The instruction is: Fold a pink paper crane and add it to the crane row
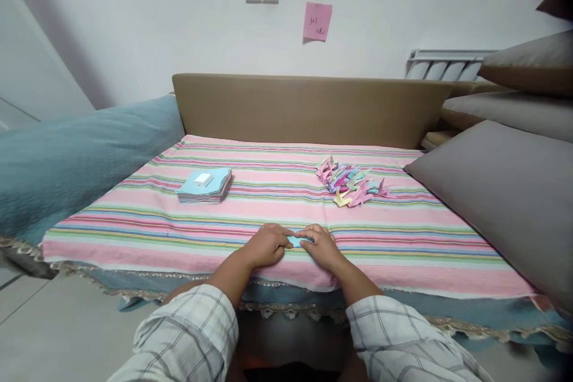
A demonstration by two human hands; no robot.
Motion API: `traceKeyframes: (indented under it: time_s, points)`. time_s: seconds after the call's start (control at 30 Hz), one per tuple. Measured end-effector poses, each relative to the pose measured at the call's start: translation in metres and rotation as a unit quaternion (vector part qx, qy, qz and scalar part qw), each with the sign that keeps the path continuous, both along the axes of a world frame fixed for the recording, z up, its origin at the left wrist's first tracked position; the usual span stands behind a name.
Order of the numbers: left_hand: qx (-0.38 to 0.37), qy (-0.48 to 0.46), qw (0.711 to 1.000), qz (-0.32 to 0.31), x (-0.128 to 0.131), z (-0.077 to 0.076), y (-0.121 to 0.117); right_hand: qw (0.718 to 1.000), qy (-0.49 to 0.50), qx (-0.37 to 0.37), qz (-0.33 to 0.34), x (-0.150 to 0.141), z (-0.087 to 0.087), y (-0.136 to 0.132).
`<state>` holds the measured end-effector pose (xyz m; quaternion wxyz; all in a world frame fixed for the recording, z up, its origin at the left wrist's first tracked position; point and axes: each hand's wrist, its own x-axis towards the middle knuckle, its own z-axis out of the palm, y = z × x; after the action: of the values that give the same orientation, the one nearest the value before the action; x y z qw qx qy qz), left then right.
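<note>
A small light-blue piece of folded paper (295, 242) lies on the striped cloth near its front edge. My left hand (267, 245) has its thumb and fingers closed on the paper's left end. At the right end, my right hand (321, 245) pinches the same paper with curled fingers. The fingers cover much of it, so its exact folds are hidden. Beyond my right hand lies a heap of folded paper cranes (353, 182) in pink, purple, green, yellow and blue. To the far left sits a stack of square paper sheets (203, 188), blue on top.
A small white block (203, 179) rests on the paper stack. The pink striped cloth (134, 209) covers the sofa seat, with a brown backrest (308, 108) behind. Grey cushions (496, 191) pile up at the right; a teal-covered armrest (89, 155) bounds the left.
</note>
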<state>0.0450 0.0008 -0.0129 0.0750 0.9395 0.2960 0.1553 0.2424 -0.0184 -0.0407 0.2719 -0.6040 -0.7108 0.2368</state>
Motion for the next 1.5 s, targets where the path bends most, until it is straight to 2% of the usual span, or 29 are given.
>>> traceKeyframes:
  time_s: [0.17, 0.4, 0.57, 0.73, 0.8, 0.93, 1.07, 1.17, 1.23, 1.27, 1.33, 1.4, 1.43, 1.47, 1.5]
  points:
    - [0.057, 0.051, 0.997, -0.007, -0.002, 0.002, -0.003, 1.0, -0.021, -0.007, 0.005, 0.0, 0.001, 0.001]
    - [0.126, 0.033, 0.99, 0.061, -0.007, -0.006, -0.017, 0.999, -0.029, -0.016, 0.013, 0.001, 0.003, 0.003]
    - [0.14, 0.063, 0.984, 0.095, 0.003, 0.003, -0.028, 0.999, -0.031, -0.015, 0.012, 0.001, 0.003, 0.003]
    - [0.116, -0.004, 0.981, 0.155, 0.012, 0.005, -0.032, 0.999, -0.029, -0.017, 0.016, 0.002, 0.004, 0.004]
    - [0.104, -0.022, 0.983, 0.147, 0.016, 0.002, -0.028, 0.999, -0.027, -0.016, 0.016, 0.002, 0.004, 0.004]
    - [0.058, 0.03, 0.993, 0.099, 0.025, 0.0, -0.013, 1.0, -0.015, -0.006, 0.007, 0.001, 0.0, 0.002]
    - [0.012, 0.087, 0.99, 0.11, 0.031, 0.006, -0.004, 1.0, 0.02, 0.008, 0.0, 0.0, -0.002, 0.001]
    - [0.025, 0.115, 0.985, 0.128, 0.035, 0.009, -0.007, 0.995, 0.098, 0.025, 0.004, 0.002, 0.002, 0.002]
    - [0.039, 0.107, 0.985, 0.133, 0.036, 0.009, -0.009, 0.98, 0.192, 0.05, -0.024, 0.006, 0.006, 0.003]
    - [0.039, 0.089, 0.986, 0.136, 0.036, 0.009, -0.009, 0.965, 0.245, 0.073, -0.061, 0.008, 0.009, 0.004]
    - [0.015, 0.018, 0.987, 0.158, 0.035, 0.009, -0.006, 0.923, 0.339, 0.115, -0.145, 0.012, 0.014, 0.005]
    - [-0.057, -0.106, 0.971, 0.206, 0.032, 0.009, 0.0, 0.866, 0.43, 0.139, -0.212, 0.012, 0.016, 0.005]
    - [-0.117, -0.189, 0.947, 0.233, 0.031, 0.009, 0.003, 0.84, 0.471, 0.136, -0.232, 0.011, 0.017, 0.004]
    - [-0.188, -0.281, 0.906, 0.255, 0.031, 0.009, 0.006, 0.819, 0.506, 0.127, -0.239, 0.009, 0.017, 0.003]
    - [-0.266, -0.374, 0.847, 0.267, 0.031, 0.008, 0.008, 0.808, 0.532, 0.105, -0.229, 0.005, 0.017, 0.002]
